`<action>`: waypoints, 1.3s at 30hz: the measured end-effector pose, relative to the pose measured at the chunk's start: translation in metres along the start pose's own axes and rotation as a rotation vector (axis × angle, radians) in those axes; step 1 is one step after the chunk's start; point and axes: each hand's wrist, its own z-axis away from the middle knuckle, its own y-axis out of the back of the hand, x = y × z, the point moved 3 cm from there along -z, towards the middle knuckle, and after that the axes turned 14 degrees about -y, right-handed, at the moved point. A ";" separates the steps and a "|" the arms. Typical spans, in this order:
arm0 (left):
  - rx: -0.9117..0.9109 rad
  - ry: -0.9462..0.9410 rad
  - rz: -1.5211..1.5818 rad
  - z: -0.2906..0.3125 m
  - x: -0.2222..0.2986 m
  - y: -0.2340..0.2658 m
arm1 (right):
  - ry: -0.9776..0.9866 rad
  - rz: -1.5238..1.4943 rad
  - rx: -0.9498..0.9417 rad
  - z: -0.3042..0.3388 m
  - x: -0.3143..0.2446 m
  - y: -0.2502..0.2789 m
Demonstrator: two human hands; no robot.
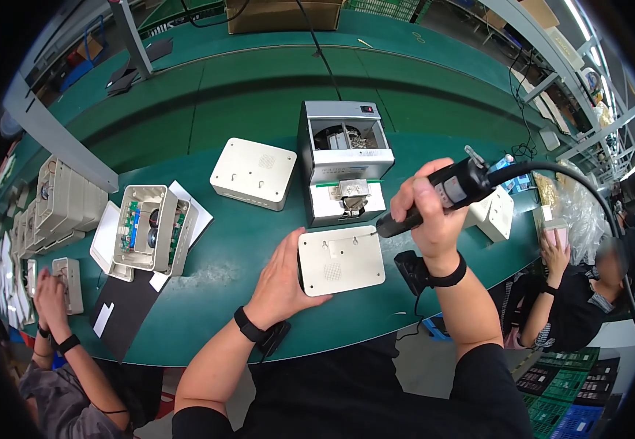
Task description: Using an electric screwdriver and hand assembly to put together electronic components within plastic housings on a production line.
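A cream plastic housing (347, 272) with corner screw holes, keyhole slots and a round grille of small holes lies on the green table in front of me. My left hand (282, 276) grips it along its left side, the thumb at the near edge. In my right hand (432, 217) is a black electric screwdriver (455, 186), tilted so its nose points down and left. The screwdriver's tip meets the housing at its far right corner, though a screw there is too small to make out. Just beyond stands a grey screw feeder (348, 140) with loose screws in its tray.
Closed cream housings (254, 173) (494, 214) sit left and right of the feeder. An open housing (148, 228) shows circuit boards, near stacked housings (65, 197). The screwdriver's thick cable (588, 186) arcs right. Co-workers' hands (50, 296) (554, 256) work at both sides.
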 end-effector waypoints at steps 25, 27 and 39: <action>-0.024 0.001 -0.022 0.003 -0.001 0.000 | 0.060 0.045 -0.035 -0.006 -0.032 -0.027; -0.023 -0.040 0.003 0.006 -0.001 0.001 | 0.091 -0.054 -0.035 -0.016 -0.043 -0.036; -0.045 -0.002 0.044 0.002 -0.003 0.004 | -0.002 -0.080 -0.148 0.008 -0.023 -0.039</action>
